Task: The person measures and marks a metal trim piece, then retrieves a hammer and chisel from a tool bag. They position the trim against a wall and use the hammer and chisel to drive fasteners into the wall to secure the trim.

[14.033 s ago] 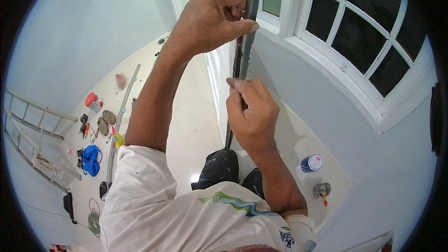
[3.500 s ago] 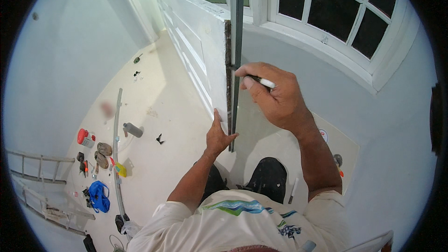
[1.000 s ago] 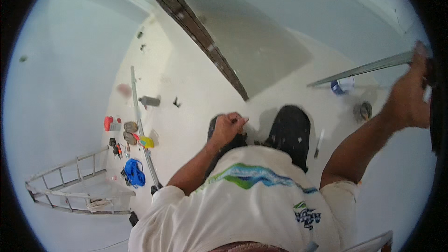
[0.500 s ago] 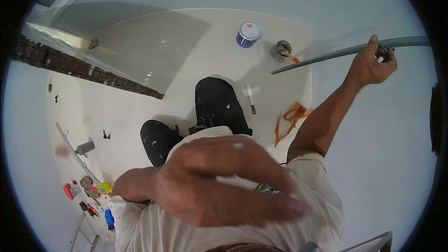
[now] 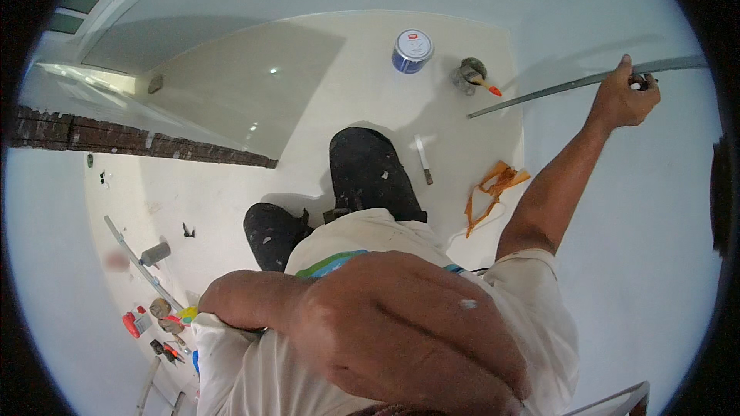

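Note:
My right hand [image 5: 626,102], on an outstretched arm, is closed around a long, narrow grey strip [image 5: 547,92] beside the pale wall on the right. A small dark and white thing [image 5: 639,82] shows between its fingers, too small to name. The strip's near end tapers out over the floor, close to a brush [image 5: 486,86] with an orange-red tip, resting in a grey-smeared pot [image 5: 465,77]. Very near the camera, my left hand [image 5: 416,331] crosses in front of my chest with its back showing. Its fingertips are hidden at the lower edge, and it covers part of my shirt.
A blue-and-white paint can [image 5: 413,51] stands by the far wall. A white-handled scraper-like tool [image 5: 423,160] and an orange crumpled strap or bag [image 5: 493,189] lie on the floor. Left are a rough brown beam-like edge [image 5: 146,139], a paint roller [image 5: 155,253] and several small tools.
My left hand has shifted down and right, so its fingertips no longer show. My right hand has moved slightly right with the strip. The whole view has shifted a little.

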Demonstrator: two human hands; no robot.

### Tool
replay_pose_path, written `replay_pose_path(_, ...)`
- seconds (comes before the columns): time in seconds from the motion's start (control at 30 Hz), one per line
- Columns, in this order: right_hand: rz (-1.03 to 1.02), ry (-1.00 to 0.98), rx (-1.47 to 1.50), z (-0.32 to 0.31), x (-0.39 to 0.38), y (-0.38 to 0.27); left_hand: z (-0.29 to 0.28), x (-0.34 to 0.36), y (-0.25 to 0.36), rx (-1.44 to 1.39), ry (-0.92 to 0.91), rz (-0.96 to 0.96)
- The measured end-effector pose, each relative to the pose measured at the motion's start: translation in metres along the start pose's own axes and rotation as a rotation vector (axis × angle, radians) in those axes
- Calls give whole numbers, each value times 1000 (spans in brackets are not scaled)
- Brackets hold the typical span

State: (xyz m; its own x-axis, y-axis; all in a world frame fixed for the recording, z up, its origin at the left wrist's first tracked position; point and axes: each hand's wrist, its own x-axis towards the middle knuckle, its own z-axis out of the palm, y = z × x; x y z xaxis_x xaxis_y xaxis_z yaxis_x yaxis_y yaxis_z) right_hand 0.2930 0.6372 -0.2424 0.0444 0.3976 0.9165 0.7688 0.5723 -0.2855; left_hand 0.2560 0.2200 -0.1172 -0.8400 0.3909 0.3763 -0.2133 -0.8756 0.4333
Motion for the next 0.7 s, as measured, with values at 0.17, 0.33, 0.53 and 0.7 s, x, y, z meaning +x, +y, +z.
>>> replay_pose_path(0.17, 89, -27, -7, -2, -1, 22, -33, 0, -10, -129, -383, -93)
replay_pose_path(0.33, 39, 47, -96, -5, 2, 36, -60, 33, 2, 18, -758, -285)
replay_pose_path(0.53, -198, 111, 96, 27, 34, 25, -89, 36, 17, 407, -695, -479)
replay_pose_path(0.7, -172, 41, 144, 69, 62, 10, -110, 21, 23, 555, -494, -478)
